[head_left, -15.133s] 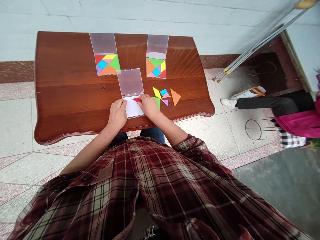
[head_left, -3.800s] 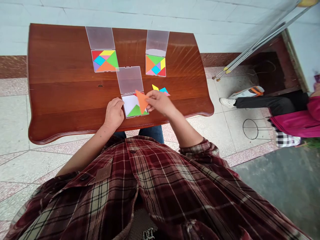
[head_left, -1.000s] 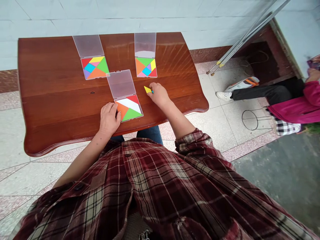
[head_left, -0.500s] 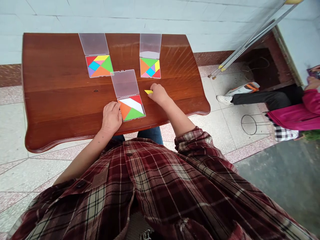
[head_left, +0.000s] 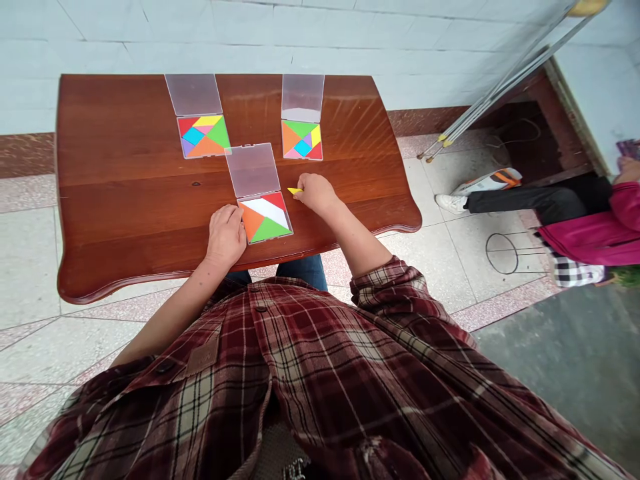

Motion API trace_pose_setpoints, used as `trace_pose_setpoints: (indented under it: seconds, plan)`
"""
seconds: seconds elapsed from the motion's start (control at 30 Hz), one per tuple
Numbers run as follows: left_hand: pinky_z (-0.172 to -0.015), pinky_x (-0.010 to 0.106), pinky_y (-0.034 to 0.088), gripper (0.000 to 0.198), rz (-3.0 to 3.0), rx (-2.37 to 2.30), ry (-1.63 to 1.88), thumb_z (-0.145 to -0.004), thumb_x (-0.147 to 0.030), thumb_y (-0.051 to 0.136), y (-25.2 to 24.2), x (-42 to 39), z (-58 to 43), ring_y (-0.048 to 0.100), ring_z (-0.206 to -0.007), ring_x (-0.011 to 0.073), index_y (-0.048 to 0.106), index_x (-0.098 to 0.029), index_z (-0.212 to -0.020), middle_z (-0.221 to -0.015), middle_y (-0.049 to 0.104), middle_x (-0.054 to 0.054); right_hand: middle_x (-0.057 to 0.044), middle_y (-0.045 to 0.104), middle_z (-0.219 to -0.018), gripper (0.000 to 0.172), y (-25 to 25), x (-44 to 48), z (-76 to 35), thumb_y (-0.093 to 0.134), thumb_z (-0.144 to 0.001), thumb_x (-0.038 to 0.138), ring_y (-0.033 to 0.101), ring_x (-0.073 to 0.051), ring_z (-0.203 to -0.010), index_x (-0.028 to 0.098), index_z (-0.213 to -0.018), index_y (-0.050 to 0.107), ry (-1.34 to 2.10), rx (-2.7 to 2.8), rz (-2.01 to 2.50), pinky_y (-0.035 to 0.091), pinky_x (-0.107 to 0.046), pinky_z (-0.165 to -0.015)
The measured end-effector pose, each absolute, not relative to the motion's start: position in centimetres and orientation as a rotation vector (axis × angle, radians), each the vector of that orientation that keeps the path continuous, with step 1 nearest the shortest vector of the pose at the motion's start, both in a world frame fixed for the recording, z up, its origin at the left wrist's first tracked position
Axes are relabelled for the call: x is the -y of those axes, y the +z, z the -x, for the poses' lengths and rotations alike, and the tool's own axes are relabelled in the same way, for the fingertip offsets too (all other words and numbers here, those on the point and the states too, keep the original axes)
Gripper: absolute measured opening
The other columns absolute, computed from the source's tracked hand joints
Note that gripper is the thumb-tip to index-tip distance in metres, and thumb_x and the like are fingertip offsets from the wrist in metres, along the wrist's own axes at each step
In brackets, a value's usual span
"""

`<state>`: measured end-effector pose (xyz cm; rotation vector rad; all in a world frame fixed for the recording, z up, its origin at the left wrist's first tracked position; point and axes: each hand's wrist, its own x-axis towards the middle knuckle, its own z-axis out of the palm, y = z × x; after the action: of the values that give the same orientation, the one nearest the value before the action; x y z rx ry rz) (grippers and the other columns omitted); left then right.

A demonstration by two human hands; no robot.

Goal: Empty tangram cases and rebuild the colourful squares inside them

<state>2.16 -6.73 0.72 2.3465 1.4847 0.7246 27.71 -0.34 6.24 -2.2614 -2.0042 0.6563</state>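
Middle case, open: hinged, transparent frosted-plastic lid [head_left: 253,170] lying flat behind a shallow square tray [head_left: 265,218] on a polished reddish-brown wooden table [head_left: 125,200] with a scalloped edge. In the tray, a matte orange triangle [head_left: 251,222], a red triangle [head_left: 275,199] and a green triangle [head_left: 267,230] lie flat, with a white backing band [head_left: 264,209] showing diagonally between them. Left hand [head_left: 225,235]: flat and open on the wood, fingertips touching the tray's left side. Right hand [head_left: 316,193]: fingers curled and bunched, beside the tray but apart from it. A small yellow tangram piece [head_left: 295,191] lies on the table just right of the tray, its inner end hidden under the right fingertips; pinched or merely pressed, cannot tell. Further back, two more cases [head_left: 203,136] [head_left: 301,141] hold multicoloured geometric pieces packed edge to edge, their lids open behind them. Nothing stands between the hands and the tray. Plaid flannel shirt [head_left: 310,393] fills the lower frame. Right of the table: metal poles [head_left: 500,87] with yellow tips lean against the wall, a round wire stand [head_left: 503,253] sits on the terrazzo floor [head_left: 440,273], and a seated person in a magenta top [head_left: 590,233] extends a leg in black trousers [head_left: 525,202].
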Motion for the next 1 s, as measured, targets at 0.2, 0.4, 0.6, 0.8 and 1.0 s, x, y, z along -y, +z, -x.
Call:
trace_pose_setpoints:
  seconds: [0.2, 0.4, 0.6, 0.8, 1.0]
  plan:
    - [-0.107, 0.053, 0.043, 0.039, -2.34, -1.484, 0.734, -0.085, -0.016, 0.04, 0.7, 6.7, -2.2, 0.056, -0.121, 0.0326, 0.06, -0.015, -0.118, -0.122, 0.064, 0.017, -0.004, 0.058, -0.076, 0.01, 6.0, 0.7, -28.2, 0.065, -0.085, 0.018, 0.057, -0.021, -0.078, 0.019, -0.079, 0.057, 0.621, 1.907, 2.131, 0.045, -0.036, -0.075]
    - [-0.109, 0.052, 0.042, 0.04, -2.313, -1.489, 0.754, -0.085, -0.015, 0.04, 0.4, 6.6, -2.0, 0.056, -0.122, 0.0315, 0.06, -0.015, -0.119, -0.125, 0.064, 0.017, -0.003, 0.058, -0.075, 0.008, 5.4, 1.3, -28.4, 0.057, -0.087, 0.016, 0.058, -0.022, -0.079, 0.021, -0.08, 0.055, 0.714, 1.856, 1.968, 0.047, -0.039, -0.079]
    - [-0.106, 0.051, 0.045, 0.041, -2.311, -1.49, 0.773, -0.084, -0.014, 0.039, 0.3, 6.7, -2.0, 0.056, -0.12, 0.0305, 0.061, -0.017, -0.118, -0.122, 0.065, 0.015, -0.003, 0.06, -0.082, 0.016, 3.5, 1.6, -29.5, 0.059, -0.088, 0.022, 0.061, -0.02, -0.076, 0.022, -0.104, 0.058, 0.894, 1.64, 1.834, 0.052, -0.038, -0.073]
    - [-0.105, 0.05, 0.046, 0.041, -2.333, -1.501, 0.775, -0.083, -0.014, 0.04, 0.4, 6.7, -2.1, 0.057, -0.119, 0.0303, 0.061, -0.016, -0.117, -0.122, 0.065, 0.015, 0.001, 0.057, -0.079, 0.045, 3.1, 2.2, -30.2, 0.058, -0.09, 0.031, 0.059, -0.015, -0.067, 0.026, -0.133, 0.047, 0.994, 1.441, 1.706, 0.053, -0.031, -0.06]
    - [-0.107, 0.05, 0.044, 0.041, -2.314, -1.504, 0.794, -0.083, -0.014, 0.04, 0.2, 6.6, -2.0, 0.057, -0.12, 0.03, 0.061, -0.017, -0.118, -0.123, 0.065, 0.015, 0.004, 0.058, -0.076, 0.045, 3.4, 2.9, -29.8, 0.064, -0.086, 0.034, 0.054, -0.011, -0.06, 0.026, -0.127, 0.049, 1.102, 1.399, 1.648, 0.05, -0.024, -0.053]
